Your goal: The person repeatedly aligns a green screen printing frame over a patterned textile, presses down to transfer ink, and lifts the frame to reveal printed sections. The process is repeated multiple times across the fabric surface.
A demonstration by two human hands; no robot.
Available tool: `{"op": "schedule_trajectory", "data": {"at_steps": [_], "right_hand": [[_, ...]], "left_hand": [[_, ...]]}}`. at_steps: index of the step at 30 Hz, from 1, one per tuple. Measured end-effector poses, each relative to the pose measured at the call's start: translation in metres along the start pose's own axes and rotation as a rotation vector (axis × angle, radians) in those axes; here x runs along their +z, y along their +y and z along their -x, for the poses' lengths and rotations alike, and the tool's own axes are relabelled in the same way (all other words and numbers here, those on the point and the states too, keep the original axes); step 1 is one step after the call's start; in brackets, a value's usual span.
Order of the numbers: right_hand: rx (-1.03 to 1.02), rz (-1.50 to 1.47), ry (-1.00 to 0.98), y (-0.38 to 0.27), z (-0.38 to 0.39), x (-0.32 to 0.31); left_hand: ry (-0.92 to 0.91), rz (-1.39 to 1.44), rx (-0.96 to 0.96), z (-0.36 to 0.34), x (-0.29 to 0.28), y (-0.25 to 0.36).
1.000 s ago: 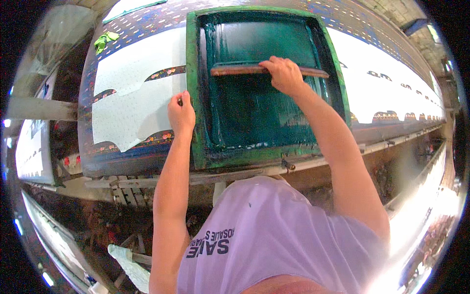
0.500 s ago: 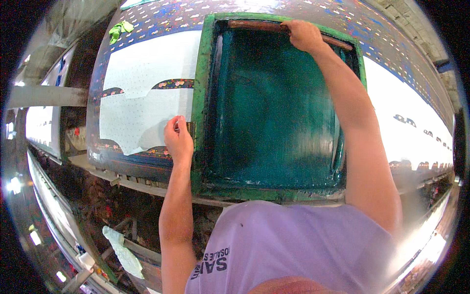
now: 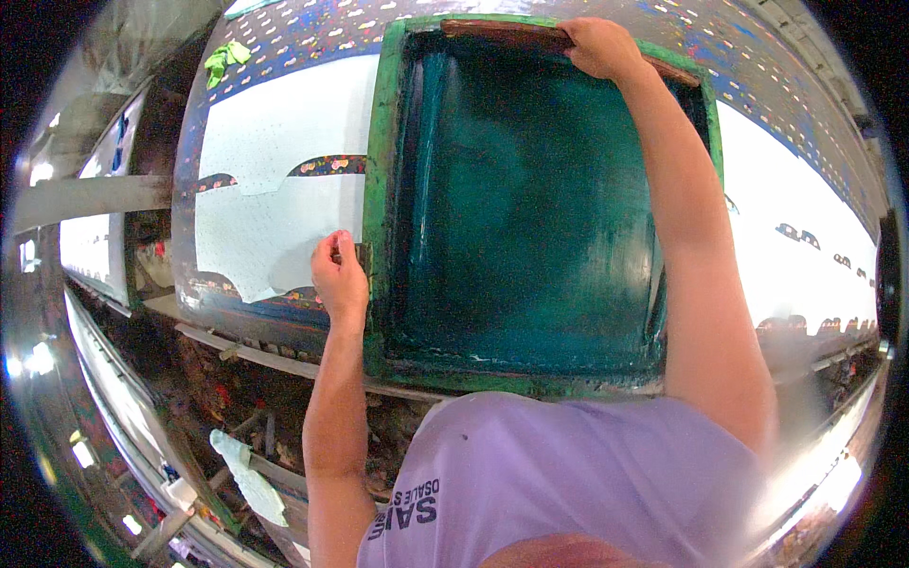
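A green wooden printing frame (image 3: 379,189) lies flat on a long print table, its mesh screen (image 3: 530,208) coated in dark teal ink. My right hand (image 3: 597,45) grips a brown wooden squeegee (image 3: 502,33) held across the far end of the screen. My left hand (image 3: 339,275) grips a small handle on the frame's left edge. My right forearm crosses over the right side of the screen.
White cut fabric pieces (image 3: 275,180) lie on the table (image 3: 284,312) left of the frame, more white fabric (image 3: 795,208) to the right. A green rag (image 3: 225,59) sits at the far left. Rails and clutter run below the table's near edge.
My right hand has pushed the squeegee from the middle of the screen up to its far end. My left hand has stayed on the frame's left edge.
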State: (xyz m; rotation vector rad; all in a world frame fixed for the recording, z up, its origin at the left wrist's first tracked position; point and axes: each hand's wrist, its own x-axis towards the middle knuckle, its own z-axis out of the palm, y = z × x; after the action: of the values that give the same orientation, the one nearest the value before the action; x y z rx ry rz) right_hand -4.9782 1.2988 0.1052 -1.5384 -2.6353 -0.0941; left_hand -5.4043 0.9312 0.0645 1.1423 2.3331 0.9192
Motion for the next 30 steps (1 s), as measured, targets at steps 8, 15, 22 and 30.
{"op": "schedule_trajectory", "data": {"at_steps": [8,15,22,30], "right_hand": [[-0.015,-0.114,-0.183,-0.057,0.071,-0.037],[0.002,-0.137,-0.209,-0.135,0.192,-0.049],[0.062,-0.189,-0.217,-0.222,0.317,-0.069],[0.055,-0.172,-0.208,-0.290,0.412,-0.085]], "left_hand": [[-0.006,0.042,0.079,-0.007,0.005,-0.014],[-0.038,0.060,0.220,-0.015,0.008,-0.018],[-0.109,0.036,0.280,-0.014,0.008,-0.017],[-0.117,-0.020,0.282,-0.012,0.007,-0.015]]}}
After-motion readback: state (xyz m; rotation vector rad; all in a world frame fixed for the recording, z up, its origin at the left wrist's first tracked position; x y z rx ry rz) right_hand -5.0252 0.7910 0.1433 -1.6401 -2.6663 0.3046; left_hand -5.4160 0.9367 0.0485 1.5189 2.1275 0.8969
